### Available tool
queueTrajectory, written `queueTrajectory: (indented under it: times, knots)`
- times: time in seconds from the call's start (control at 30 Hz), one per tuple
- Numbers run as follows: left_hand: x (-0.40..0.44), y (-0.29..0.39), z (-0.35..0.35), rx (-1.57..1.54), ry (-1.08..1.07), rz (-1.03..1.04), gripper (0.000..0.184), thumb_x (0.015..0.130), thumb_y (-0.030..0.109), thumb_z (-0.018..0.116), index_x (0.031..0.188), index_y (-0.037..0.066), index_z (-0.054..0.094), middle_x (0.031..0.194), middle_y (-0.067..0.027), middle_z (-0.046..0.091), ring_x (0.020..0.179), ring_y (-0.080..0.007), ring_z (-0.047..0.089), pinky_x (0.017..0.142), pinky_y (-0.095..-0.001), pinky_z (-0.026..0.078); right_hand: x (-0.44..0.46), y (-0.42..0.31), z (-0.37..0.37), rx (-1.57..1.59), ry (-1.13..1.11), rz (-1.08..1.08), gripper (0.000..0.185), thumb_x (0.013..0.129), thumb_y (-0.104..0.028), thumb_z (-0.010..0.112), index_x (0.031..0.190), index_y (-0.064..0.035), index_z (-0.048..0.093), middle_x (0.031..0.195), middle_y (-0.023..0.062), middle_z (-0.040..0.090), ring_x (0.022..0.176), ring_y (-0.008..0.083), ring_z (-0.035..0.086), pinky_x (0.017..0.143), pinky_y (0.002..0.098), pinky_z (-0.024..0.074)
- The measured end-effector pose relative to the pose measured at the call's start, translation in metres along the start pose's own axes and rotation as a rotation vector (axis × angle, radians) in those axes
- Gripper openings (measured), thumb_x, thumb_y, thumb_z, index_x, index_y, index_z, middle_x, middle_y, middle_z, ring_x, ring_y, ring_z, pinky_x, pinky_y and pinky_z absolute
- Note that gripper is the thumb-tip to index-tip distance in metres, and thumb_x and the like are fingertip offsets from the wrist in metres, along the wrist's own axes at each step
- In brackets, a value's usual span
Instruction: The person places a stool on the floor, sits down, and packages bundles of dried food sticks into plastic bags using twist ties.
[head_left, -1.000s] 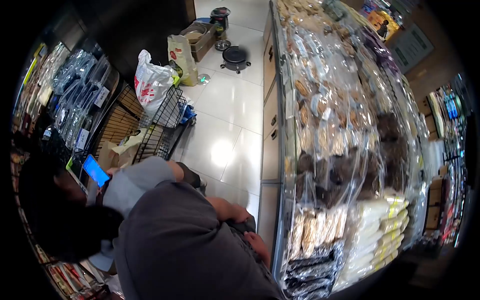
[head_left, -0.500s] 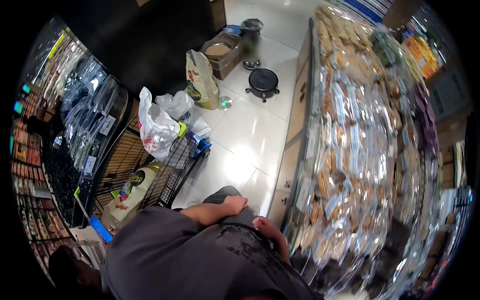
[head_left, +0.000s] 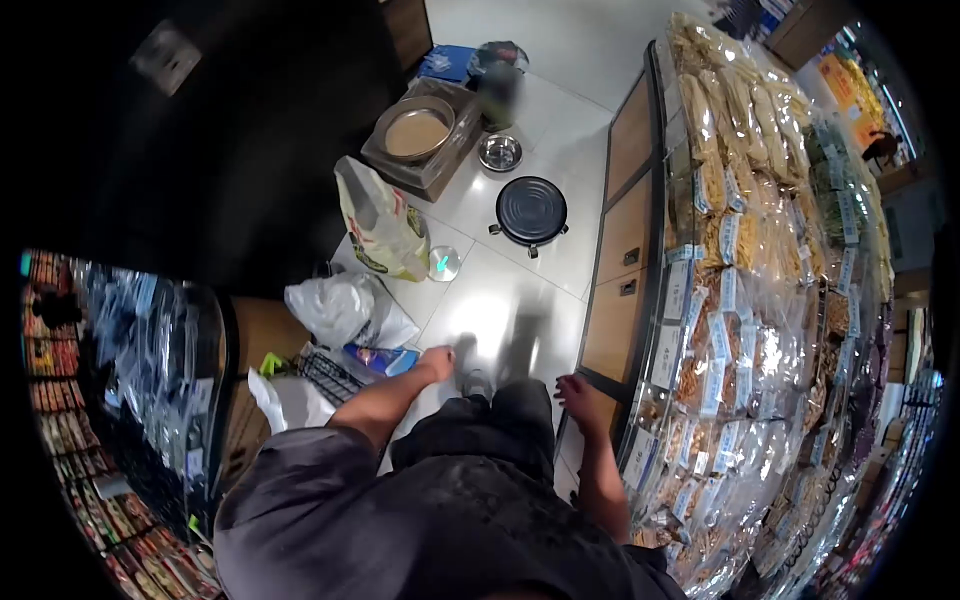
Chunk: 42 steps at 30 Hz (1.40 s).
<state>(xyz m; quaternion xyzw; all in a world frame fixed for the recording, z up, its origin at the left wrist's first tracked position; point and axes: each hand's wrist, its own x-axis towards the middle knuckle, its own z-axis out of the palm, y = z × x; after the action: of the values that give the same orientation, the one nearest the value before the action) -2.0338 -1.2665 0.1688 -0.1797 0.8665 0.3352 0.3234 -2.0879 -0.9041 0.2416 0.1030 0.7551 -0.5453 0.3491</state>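
Observation:
My left hand point(head_left: 437, 362) hangs in front of my left thigh, its fingers curled in, close to a blue packet point(head_left: 383, 360) beside a white plastic bag point(head_left: 350, 310). Whether it holds anything is too small to tell. On the other side, my right hand point(head_left: 574, 392) is by my right thigh with fingers loosely apart and nothing in them, near the wooden cabinet doors point(head_left: 612, 330). A black round stool point(head_left: 532, 211) on casters stands on the floor ahead.
Bagged dried goods point(head_left: 735, 340) fill the shelf on the right. Ahead at left are a yellow-and-white bag point(head_left: 383, 225), a box point(head_left: 430, 180) bearing a metal pan point(head_left: 415, 128), and a steel bowl point(head_left: 499, 153). Another display point(head_left: 150, 350) stands at left.
The view has moved forward and swung left, bringing the stool and bags closer. My hands have come apart from in front of my lap to either side. The person with the phone is out of view.

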Motion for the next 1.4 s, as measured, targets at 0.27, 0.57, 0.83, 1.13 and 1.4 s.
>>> queueTrajectory:
  times: [0.27,0.57,0.83,1.13,1.4]
  knots:
    - [0.283,-0.008,-0.077,-0.229,-0.061,-0.182,0.027,0.087,0.03,0.054,0.095,0.009,0.069,0.095,-0.0169,0.07,0.091,-0.0337,0.067,0.084,-0.0418,0.052,0.288,-0.063,-0.009,0.441,0.075,0.262,0.026,0.094,-0.018,0.057,0.118,-0.0083,0.054,0.1,0.0056,0.061,0.084,0.0186,0.064,0.071,0.0325,0.0508]
    - [0.673,0.026,-0.09,-0.124,-0.032,-0.006,0.053,0.081,0.03,0.07,0.122,0.001,0.052,0.111,-0.0182,0.064,0.105,-0.0339,0.061,0.093,-0.042,0.048,0.633,0.092,0.031,0.122,0.469,0.331,0.083,0.079,-0.029,0.078,0.143,-0.0061,0.032,0.127,0.0232,0.052,0.094,0.0262,0.062,0.071,0.0359,0.0531]
    - [0.867,0.073,-0.112,-0.531,-0.408,-0.023,0.082,0.071,0.027,0.086,0.134,0.0,0.041,0.125,-0.0205,0.057,0.114,-0.0268,0.056,0.099,-0.0366,0.046,0.796,0.083,0.013,0.633,0.646,0.447,0.101,0.071,-0.037,0.085,0.143,0.006,0.03,0.135,0.0252,0.049,0.122,0.0317,0.052,0.101,0.038,0.0436]
    - [0.753,0.074,-0.126,-0.546,-0.525,-0.1,0.075,0.07,0.01,0.086,0.129,0.0,0.041,0.12,-0.015,0.059,0.109,-0.024,0.058,0.098,-0.0376,0.046,0.642,0.046,0.056,0.709,0.647,0.459,0.076,0.065,-0.03,0.089,0.122,0.0046,0.053,0.108,0.015,0.066,0.097,0.0224,0.063,0.086,0.0354,0.0511]
    - [0.548,0.221,-0.218,-0.061,-0.804,-0.019,0.07,0.074,0.013,0.083,0.129,-0.001,0.042,0.115,-0.0152,0.06,0.107,-0.0269,0.059,0.09,-0.0376,0.051,0.395,-0.07,0.134,0.911,0.985,0.529,0.094,0.055,-0.044,0.09,0.127,0.001,0.051,0.117,0.0198,0.062,0.112,0.0297,0.059,0.095,0.039,0.0464]
